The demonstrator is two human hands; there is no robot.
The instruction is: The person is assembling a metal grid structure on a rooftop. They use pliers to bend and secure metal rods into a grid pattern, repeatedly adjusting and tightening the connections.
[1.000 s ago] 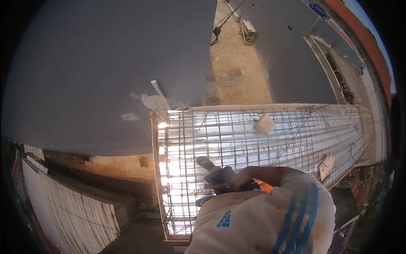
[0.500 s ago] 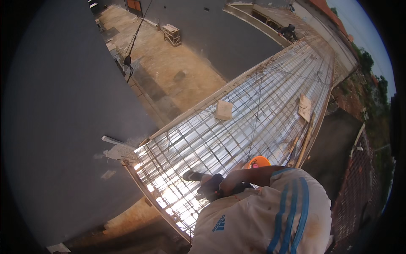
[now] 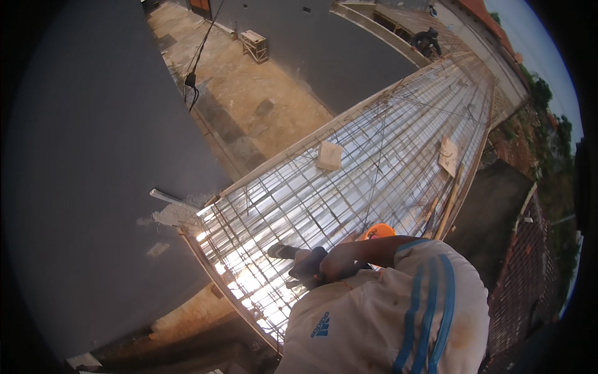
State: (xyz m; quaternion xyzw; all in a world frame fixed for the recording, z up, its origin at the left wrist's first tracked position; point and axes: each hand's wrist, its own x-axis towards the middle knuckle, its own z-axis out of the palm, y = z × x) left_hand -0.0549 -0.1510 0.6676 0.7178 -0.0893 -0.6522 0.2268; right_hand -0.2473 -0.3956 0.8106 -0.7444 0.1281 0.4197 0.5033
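Observation:
My right arm [image 3: 374,250] reaches left from a white shirt sleeve with blue stripes. My right hand [image 3: 330,267] is low beside dark cloth [image 3: 311,265], apparently a trouser leg, its fingers lost against it. Just left of the cloth is a foot in a dark sandal [image 3: 283,251], on the rebar mesh [image 3: 293,206] over shiny corrugated metal sheeting. A round orange thing [image 3: 380,231] with something pink in it shows behind my forearm; its kind is unclear. My left hand does not show.
Two pale flat pieces [image 3: 329,156] [image 3: 448,156] lie on the mesh. Timber strips [image 3: 450,202] run along its right side. The deck's left edge drops to a yard with a wooden stand [image 3: 254,47]. A co-worker [image 3: 427,42] bends at the far end. A cable [image 3: 192,80] hangs at left.
The view has shifted slightly. The far co-worker's body and arms show more plainly now. My right arm stays nearly in place, with a little more bend over the orange thing.

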